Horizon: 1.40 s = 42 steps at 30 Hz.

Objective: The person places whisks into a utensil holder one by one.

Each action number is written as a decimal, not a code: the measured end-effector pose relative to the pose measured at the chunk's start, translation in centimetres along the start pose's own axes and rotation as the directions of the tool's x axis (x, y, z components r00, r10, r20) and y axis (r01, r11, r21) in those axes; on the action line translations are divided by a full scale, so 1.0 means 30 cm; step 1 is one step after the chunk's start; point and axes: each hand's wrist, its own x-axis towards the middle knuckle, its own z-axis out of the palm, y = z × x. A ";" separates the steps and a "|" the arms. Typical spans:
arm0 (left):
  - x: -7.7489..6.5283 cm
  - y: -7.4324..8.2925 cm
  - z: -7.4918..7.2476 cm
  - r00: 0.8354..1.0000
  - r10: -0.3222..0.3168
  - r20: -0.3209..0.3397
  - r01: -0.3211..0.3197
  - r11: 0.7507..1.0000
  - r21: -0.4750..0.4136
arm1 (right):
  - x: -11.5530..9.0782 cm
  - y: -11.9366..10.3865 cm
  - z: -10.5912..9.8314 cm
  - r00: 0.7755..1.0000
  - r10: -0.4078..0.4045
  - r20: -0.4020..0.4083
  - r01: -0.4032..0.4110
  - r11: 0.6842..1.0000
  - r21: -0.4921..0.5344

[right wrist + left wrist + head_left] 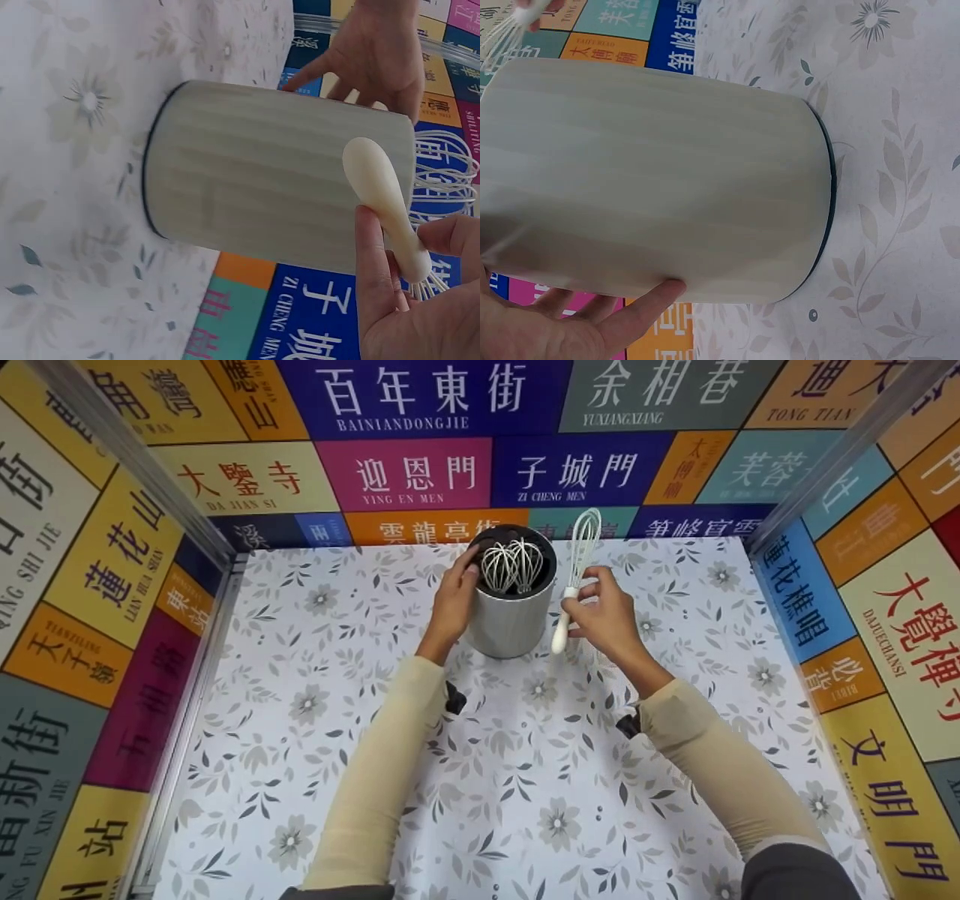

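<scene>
A cylindrical, pale grey utensil holder (506,626) with a dark inner rim stands upright on the patterned surface. Two wire whisks (512,566) stick out of its top. My left hand (453,598) holds the holder's left side near the rim; in the left wrist view one fingertip (676,288) lies against its wall, and the other fingers go partly out of sight behind it. Right of the holder, my right hand (604,611) pinches a whisk by its cream handle (382,195), wires pointing up (585,544).
The white surface (315,765) has a grey flower and leaf print. Colourful panels with place-name lettering stand around it: a back panel (420,472) close behind the holder, a left panel (112,660) and a right panel (892,645), joined by metal corner posts.
</scene>
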 end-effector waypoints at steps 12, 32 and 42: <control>-0.004 0.000 -0.004 1.000 -0.003 0.000 0.003 1.000 0.015 | 0.063 -0.129 -0.017 0.993 -0.111 -0.034 0.111 0.994 -0.007; 0.001 0.005 -0.002 1.000 0.008 0.005 -0.008 1.000 0.018 | 0.153 -0.198 0.009 0.950 -0.269 -0.159 0.262 0.963 -0.063; 0.000 0.001 0.000 1.000 0.004 -0.009 -0.004 1.000 0.017 | 0.167 -0.151 0.035 0.949 -0.303 -0.093 0.295 0.951 -0.089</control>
